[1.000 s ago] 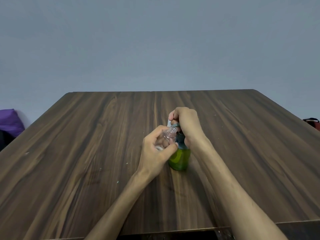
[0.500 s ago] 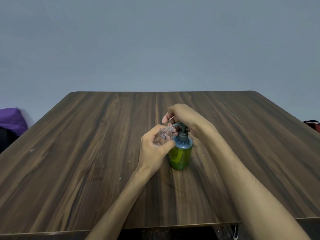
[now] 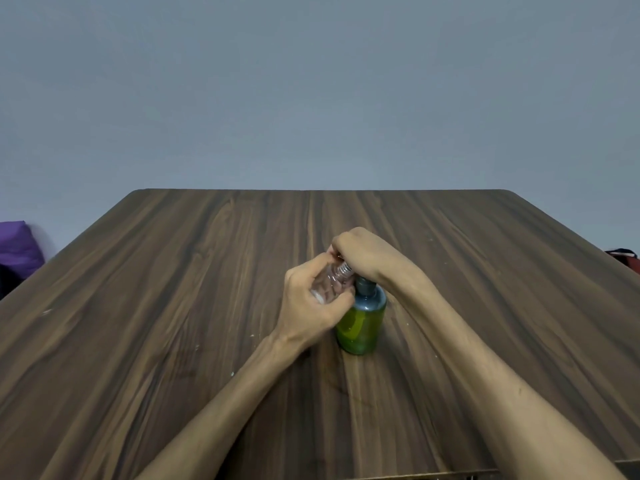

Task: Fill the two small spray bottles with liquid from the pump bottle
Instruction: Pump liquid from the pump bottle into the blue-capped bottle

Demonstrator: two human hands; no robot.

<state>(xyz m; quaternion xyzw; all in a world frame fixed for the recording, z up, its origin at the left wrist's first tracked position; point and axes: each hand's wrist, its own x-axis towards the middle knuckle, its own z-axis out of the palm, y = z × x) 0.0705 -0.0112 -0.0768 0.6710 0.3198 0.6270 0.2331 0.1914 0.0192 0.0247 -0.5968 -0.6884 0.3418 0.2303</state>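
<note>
Both hands meet at mid-frame, over the pump bottle (image 3: 362, 323) standing upright on the surface (image 3: 173, 323). Left hand (image 3: 313, 306) curls its fingers round a clear spray bottle (image 3: 334, 278), tilted with its threaded neck up toward the pump spout. Right hand (image 3: 363, 254) arches over the pump head with fingers bent onto it. If the neck sits off the spout, which the right hand hides, liquid would likely run down onto the surface; a hard press could also tip the bottle.

Both forearms bare to the frame edge, left hand (image 3: 311, 303) and right hand (image 3: 363, 254) ungloved
</note>
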